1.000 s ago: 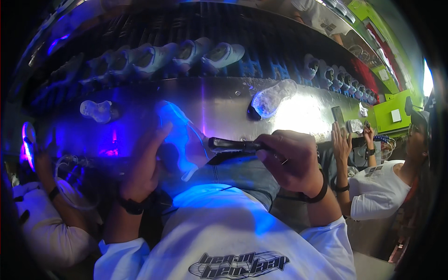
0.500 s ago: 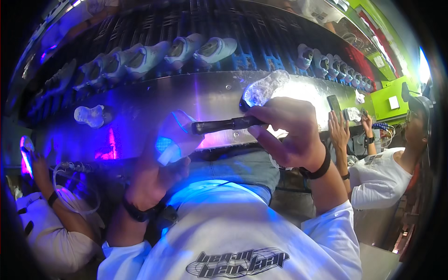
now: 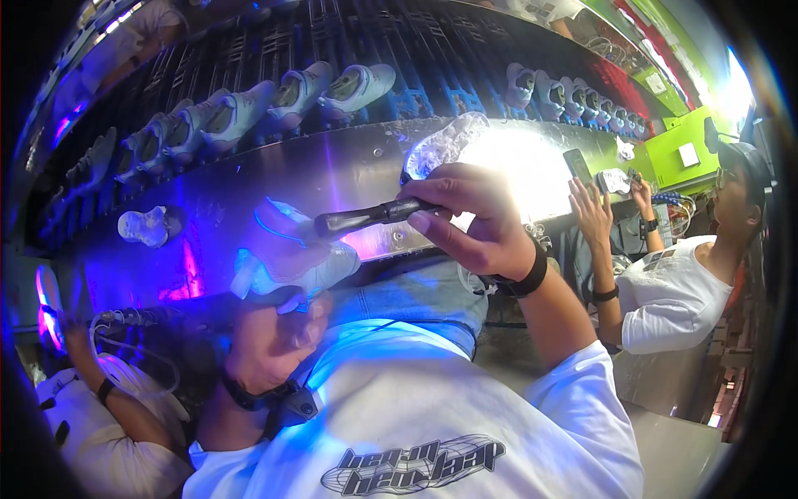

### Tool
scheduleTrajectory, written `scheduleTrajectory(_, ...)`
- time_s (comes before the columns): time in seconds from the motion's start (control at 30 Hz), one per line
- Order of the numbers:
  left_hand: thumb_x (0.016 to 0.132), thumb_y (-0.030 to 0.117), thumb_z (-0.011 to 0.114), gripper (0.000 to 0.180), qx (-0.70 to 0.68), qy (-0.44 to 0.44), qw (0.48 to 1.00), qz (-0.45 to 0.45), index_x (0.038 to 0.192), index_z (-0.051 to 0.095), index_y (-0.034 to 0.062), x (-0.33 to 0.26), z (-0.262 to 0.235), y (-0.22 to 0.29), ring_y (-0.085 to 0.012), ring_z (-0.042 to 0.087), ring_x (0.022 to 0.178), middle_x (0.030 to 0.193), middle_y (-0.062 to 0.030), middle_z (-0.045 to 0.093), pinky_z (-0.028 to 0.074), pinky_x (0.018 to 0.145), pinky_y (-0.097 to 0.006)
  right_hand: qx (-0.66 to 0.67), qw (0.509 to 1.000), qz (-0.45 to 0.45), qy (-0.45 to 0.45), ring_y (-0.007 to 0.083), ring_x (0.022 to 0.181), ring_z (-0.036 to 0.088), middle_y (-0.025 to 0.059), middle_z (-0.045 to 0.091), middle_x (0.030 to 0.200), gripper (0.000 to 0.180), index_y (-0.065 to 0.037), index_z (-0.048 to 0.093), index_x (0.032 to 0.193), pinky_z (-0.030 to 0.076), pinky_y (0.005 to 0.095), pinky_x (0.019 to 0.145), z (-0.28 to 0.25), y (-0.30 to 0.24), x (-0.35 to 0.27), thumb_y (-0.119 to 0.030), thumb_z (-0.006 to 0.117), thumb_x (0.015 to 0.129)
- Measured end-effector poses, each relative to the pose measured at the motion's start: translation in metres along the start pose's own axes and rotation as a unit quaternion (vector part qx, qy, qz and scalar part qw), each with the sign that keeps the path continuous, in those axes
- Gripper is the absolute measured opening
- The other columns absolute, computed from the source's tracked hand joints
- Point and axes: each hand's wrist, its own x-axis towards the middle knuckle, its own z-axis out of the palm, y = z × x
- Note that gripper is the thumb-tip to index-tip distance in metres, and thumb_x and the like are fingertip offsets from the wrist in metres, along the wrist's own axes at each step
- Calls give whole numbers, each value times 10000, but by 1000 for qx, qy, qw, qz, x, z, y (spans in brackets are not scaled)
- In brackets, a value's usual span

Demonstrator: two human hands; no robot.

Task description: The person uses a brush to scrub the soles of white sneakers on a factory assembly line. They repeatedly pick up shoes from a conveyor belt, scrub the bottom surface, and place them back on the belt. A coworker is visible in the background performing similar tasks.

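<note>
The right hand (image 3: 478, 220) is pinching a dark stick-like tool (image 3: 374, 216) between its thumb and fingers, and the thick end is pointing left. In this view that end is crossing over the pale shoe (image 3: 320, 270), but whether it is touching cannot be told. The left hand (image 3: 278, 345) is gripping the pale shoe from the near side, with its fingers bending in close; they are a bit blurry. The shoe is shining blue, in front of the person's belly, by the near edge of the metal surface (image 3: 353, 162).

The step in hand seems to be working on the pale shoe with the tool. The next move would be calling for a firm left hand and a gentle right hand.

Just past the right hand, a bumpy white piece (image 3: 445, 145) with a dark rim is lying on the surface, next to a very bright patch of light. Over to the left, a small white lump (image 3: 143, 226) is resting there too. Farther back, a dark rack (image 3: 440, 50) is holding a row of white shoes (image 3: 291, 91). On the right, a co-worker (image 3: 673, 291) is reaching toward the surface. On the far left, another person (image 3: 116, 416) is holding a glowing thing (image 3: 48, 308).
</note>
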Motion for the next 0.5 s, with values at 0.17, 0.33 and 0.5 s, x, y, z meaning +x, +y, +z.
scheduleTrajectory(0.17,1051,294,522,357,-35,0,999,-30,1257,568,6,3,8,-10,-292,640,673,919,-213,605,559,536,-333,49,998,29,28,245,616,640,148,675,745,222,65,764,1023,472,359,557,7,6,-15,-80,755,855)
scheduleTrajectory(0.33,1055,313,521,379,-38,-42,998,-37,1232,565,-19,7,5,-13,-311,667,706,912,-219,600,570,529,-339,74,994,71,29,237,623,631,146,674,742,227,64,764,1026,471,357,565,13,13,-30,-103,765,872)
scheduleTrajectory(0.5,1060,318,516,391,-42,-80,995,-47,1216,563,-38,10,1,-14,-317,677,729,925,-221,602,584,537,-348,50,993,105,10,229,629,629,139,662,736,218,55,766,1023,462,345,567,13,24,-45,-117,755,891)
